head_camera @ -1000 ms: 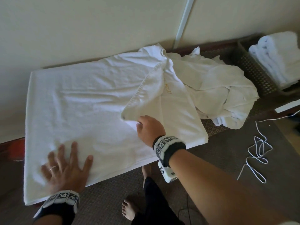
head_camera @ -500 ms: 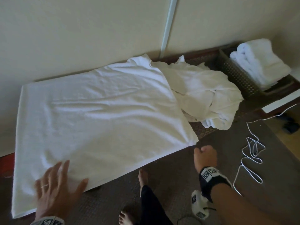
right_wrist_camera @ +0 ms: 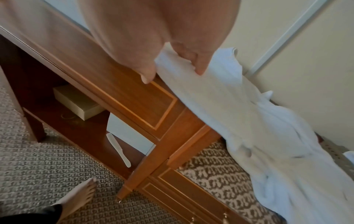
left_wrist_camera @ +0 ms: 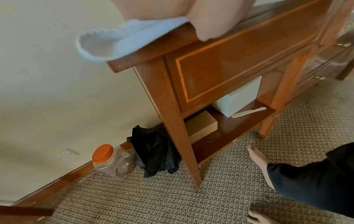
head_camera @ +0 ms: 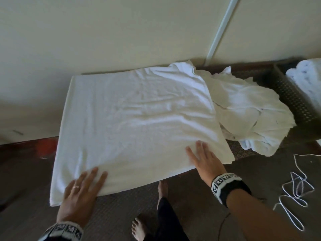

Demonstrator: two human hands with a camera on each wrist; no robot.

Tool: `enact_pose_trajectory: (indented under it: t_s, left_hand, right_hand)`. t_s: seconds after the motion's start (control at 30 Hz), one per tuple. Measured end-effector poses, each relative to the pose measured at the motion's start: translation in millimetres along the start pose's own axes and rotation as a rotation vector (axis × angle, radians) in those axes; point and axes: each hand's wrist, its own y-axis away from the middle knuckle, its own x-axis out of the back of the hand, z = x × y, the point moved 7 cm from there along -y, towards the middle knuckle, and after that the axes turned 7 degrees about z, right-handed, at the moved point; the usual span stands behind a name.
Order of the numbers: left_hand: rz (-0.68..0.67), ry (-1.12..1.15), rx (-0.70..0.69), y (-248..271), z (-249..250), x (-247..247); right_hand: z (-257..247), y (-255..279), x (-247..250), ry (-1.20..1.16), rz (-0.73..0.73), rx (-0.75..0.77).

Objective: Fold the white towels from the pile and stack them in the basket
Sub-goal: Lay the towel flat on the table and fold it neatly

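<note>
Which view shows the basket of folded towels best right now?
The head view: the basket sits at the right edge beyond the loose pile, its dark lattice wall visible with folded towels inside, though partly cropped. The left wrist and right wrist views show no basket.

Left hand flat, fingers spread, palm down. Right hand flat, fingers extended, forearm reaching in from right.

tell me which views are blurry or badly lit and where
Head view: dim, the white towel spread on the table looks soft and washed out, the straight wall strip leans. Left wrist view: the left hand is a blurred mass. Right wrist view: the right hand blurs too; furniture lines tilt.
</note>
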Motion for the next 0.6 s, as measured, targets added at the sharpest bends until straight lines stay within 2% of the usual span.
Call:
enact_pose_trajectory:
  t_s: [0.13,0.23,0.3,0.4,0.5,0.6]
  left_hand:
    - [0.017,0.025,-0.040,11,1,4]
    - [-0.036,0.008,-0.022,2,0,14]
    - [-0.116,-0.024,0.028,-6,-9,15]
    - [-0.167,-0.026,0.110,-15,-18,21]
    - [-0.156,0.004,0.162,-22,-12,39]
    - [-0.107,0.073,0.314,-27,-12,52]
  right_hand:
    - [12,8,0,-0.003,-0.089,0.047]
    - [23,2,10,0.116,-0.017,0.043]
    - [27,-6,23,0.123,0.003,0.005]
    - [32,-17,40,0.076,-0.053,-0.085]
    - [13,-22,48,0.030,-0.056,0.013]
    - [-9,-15,41,0.020,-0.081,0.094]
